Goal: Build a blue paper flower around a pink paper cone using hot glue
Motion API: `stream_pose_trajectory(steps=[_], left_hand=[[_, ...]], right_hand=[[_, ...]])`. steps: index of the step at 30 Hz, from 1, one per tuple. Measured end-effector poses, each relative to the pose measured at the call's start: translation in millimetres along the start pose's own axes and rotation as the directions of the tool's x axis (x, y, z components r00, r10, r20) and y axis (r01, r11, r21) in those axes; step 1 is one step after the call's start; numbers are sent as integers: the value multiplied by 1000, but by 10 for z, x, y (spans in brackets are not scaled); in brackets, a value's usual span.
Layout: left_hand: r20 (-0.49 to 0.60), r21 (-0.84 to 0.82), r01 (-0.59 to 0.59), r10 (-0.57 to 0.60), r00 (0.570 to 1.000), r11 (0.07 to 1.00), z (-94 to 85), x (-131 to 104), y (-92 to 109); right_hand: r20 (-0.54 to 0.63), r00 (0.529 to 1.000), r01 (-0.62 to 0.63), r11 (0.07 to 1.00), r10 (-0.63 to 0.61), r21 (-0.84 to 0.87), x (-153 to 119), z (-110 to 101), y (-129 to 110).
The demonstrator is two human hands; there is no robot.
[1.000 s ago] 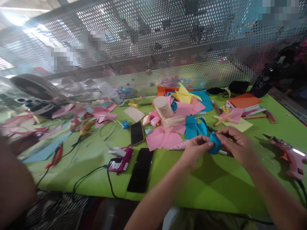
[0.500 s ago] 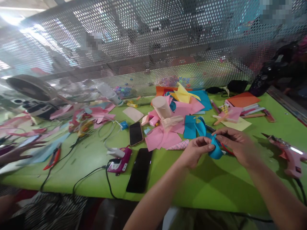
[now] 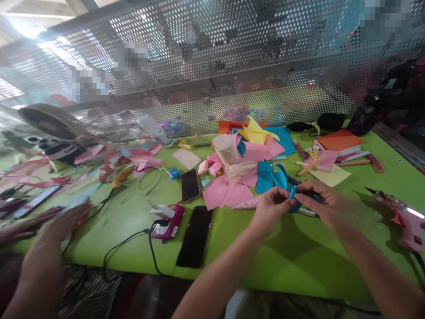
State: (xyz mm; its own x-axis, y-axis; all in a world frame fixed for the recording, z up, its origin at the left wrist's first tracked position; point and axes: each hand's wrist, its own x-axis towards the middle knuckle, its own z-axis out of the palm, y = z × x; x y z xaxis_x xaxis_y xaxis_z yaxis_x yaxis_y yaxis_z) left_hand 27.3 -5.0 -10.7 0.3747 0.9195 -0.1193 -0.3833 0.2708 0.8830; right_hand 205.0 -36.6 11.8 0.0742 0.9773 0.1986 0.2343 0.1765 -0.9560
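Blue piece point(image 3: 292, 192): held up between both hands, above the right half of the desk point(image 3: 299, 266). Left hand point(image 3: 272, 206): thumb and fingertips pinched on its left side, other fingers curled in. Right hand point(image 3: 320, 201): same pinch from the right, fingertips nearly meeting the left's. Most of the piece is hidden by fingers; can't tell the exact fold.

White pen point(image 3: 307, 212) on the desk, seen between the hands. Just behind the left hand: blue sheet point(image 3: 262, 181) with a blue loop point(image 3: 280, 175) beside it, checked paper point(image 3: 245, 203) to the left, then pink paper point(image 3: 227, 195), with a white cylinder point(image 3: 226, 149) at its back edge.

Right of the right hand, well apart: pink glue gun point(image 3: 407, 223), lying on its side, nozzle to the left.

Left of the left forearm: big phone point(image 3: 195, 237), screen dark, small phone point(image 3: 190, 185) behind it, purple power strip point(image 3: 174, 220) beside.

Far left: co-worker's hand point(image 3: 68, 219), flat, partly covering a red-handled tool. Bottle point(image 3: 154, 130) and fan point(image 3: 49, 126) at the back, mesh screen point(image 3: 232, 48) behind everything.
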Motion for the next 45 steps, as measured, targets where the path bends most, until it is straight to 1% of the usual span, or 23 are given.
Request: stream_pose_trajectory(steps=[4, 7, 17, 23, 27, 33, 40, 45], left_hand=[[-33, 33, -25, 27, 999, 999, 0, 16, -40], [-36, 43, -29, 31, 999, 999, 15, 19, -54], [-29, 4, 13, -12, 999, 1000, 41, 4, -68], [19, -17, 41, -41, 999, 999, 62, -24, 5], [27, -6, 2, -2, 1000, 1000, 60, -38, 48], [-35, 81, -61, 64, 997, 995, 47, -22, 31], [-75, 166, -70, 83, 994, 984, 70, -40, -9], [-94, 161, -67, 83, 992, 985, 69, -37, -65]], right_hand=[[-47, 996, 65, 995, -69, -81, -17, 52, 54], [-63, 994, 86, 993, -91, -82, -23, 77, 62], [-41, 999, 34, 999, -34, 0, -20, 92, 78], [-59, 997, 45, 999, -44, 11, -18, 67, 55], [-65, 998, 25, 999, -22, 35, -19, 60, 75], [-54, 998, -26, 997, 30, 75, -16, 93, 120], [-117, 993, 13, 1000, -13, 3, -16, 123, 137], [-122, 992, 21, 1000, -18, 22, -24, 144, 137]])
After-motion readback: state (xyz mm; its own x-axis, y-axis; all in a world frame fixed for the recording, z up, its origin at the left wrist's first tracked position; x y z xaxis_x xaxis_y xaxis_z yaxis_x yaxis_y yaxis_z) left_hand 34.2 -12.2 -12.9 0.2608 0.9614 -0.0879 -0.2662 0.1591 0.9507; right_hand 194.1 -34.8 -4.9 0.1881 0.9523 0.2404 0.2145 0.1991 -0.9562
